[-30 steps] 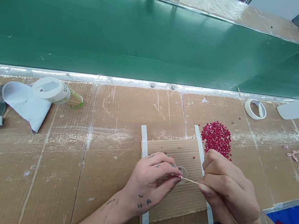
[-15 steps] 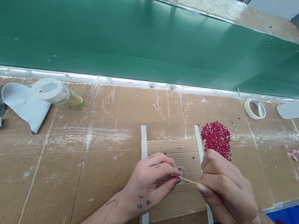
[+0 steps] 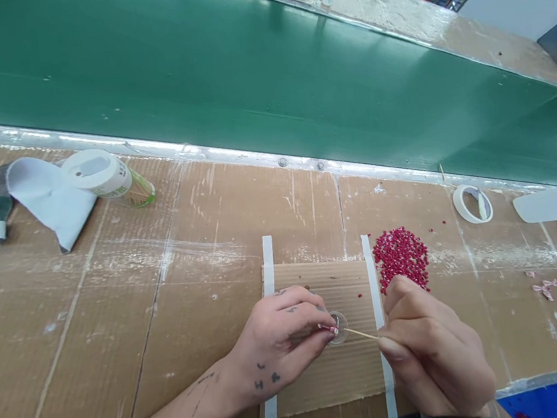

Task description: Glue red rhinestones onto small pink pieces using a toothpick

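My left hand (image 3: 280,339) rests on a taped-down cardboard square (image 3: 348,375), its fingertips pinched on a tiny pink piece beside a small clear round dish (image 3: 339,326). My right hand (image 3: 433,352) is closed on a thin wooden stick (image 3: 360,333) whose tip points left at that pink piece. A heap of small red beads (image 3: 400,257) lies just above my right hand, past the white tape strip.
A green conveyor belt (image 3: 264,83) runs along the back behind a metal rail. A white-lidded container (image 3: 104,177) lies on its side at the left with white and grey cloth scraps (image 3: 40,196). A tape roll (image 3: 472,204) and pink bits (image 3: 544,289) lie to the right.
My right hand has drawn slightly right, so more of the stick shows. My left hand has stayed put on the cardboard.
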Tool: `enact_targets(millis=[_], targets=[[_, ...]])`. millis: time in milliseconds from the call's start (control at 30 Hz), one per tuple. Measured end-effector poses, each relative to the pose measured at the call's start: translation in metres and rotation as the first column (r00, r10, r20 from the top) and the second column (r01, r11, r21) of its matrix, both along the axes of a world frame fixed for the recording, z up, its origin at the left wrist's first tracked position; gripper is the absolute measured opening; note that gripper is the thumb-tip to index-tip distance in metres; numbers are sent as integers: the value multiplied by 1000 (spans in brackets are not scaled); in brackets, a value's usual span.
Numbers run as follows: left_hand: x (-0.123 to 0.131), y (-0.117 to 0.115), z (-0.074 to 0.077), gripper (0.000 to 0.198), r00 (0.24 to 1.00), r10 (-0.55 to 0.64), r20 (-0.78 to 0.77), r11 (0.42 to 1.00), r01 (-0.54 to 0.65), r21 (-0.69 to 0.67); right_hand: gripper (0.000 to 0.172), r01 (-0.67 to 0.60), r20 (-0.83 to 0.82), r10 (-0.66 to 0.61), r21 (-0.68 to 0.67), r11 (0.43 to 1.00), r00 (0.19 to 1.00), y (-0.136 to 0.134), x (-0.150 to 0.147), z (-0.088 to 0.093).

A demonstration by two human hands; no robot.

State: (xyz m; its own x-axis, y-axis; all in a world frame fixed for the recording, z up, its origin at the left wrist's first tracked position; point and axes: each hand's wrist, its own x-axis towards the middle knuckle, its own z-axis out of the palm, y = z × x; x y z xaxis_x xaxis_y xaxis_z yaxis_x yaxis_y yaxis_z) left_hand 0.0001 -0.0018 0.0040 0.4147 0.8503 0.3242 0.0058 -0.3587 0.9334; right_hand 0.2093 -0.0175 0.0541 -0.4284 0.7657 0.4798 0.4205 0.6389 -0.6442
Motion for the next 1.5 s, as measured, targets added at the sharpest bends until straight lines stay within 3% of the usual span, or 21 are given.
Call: enact_targets(millis=[167, 300, 500, 700, 867, 1167, 1500], targets=[[-3, 0, -1, 9, 1000, 12, 20, 998, -11, -57, 11, -35, 65, 40, -75, 997, 997, 6, 10, -2], [-5, 1, -1, 10, 998, 10, 59, 995, -5, -95, 23, -115, 241, 138, -107, 988, 961, 13, 12, -5], [-7, 1, -1, 11, 995, 12, 98, 987, 4, -162, 37, -128, 398, 193, -185, 974, 897, 17, 6, -16], [-7, 1, -3, 15, 994, 26, 104, 977, -3, -214, 44, -21, 432, 100, -183, 983, 896, 23, 17, -17], [-7, 4, -1, 14, 992, 40, 116, 974, -12, -228, 16, 149, 398, -82, -140, 979, 914, 20, 41, -12], [-9, 2, -4, 11, 995, 34, 98, 968, -8, -251, 25, 93, 578, -48, -49, 994, 815, 4, 50, -28], [-6, 5, 1, 10, 994, 37, 99, 965, -10, -262, 26, 11, 684, 18, -39, 999, 730, 12, 46, -30]])
